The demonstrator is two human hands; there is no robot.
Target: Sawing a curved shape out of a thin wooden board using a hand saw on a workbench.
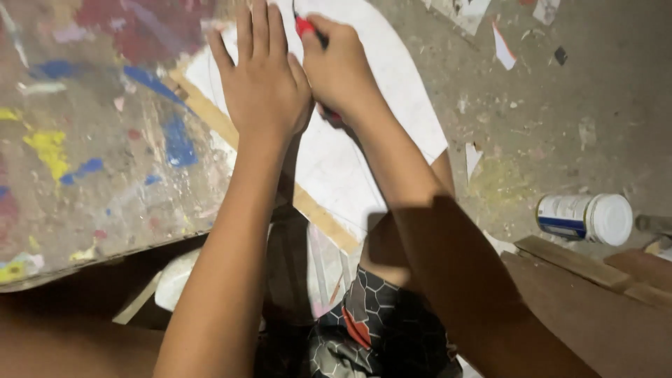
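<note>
A paint-splashed board worktop [91,161] filled the left of the frame, beside a dusty concrete floor [560,119] on the right. A white flat sheet [392,105] lay at upper centre. The left hand [262,80] pressed flat on it, fingers extended. Touching it to the right, the right hand [339,66] was clenched around a red-handled tool [305,26]. A white lidded plastic jar [586,218] lay at right.

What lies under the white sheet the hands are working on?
Under the white sheet, a tan strip shows along its edge, on a paint-splattered board. Anything beneath the sheet's middle is covered.
</note>
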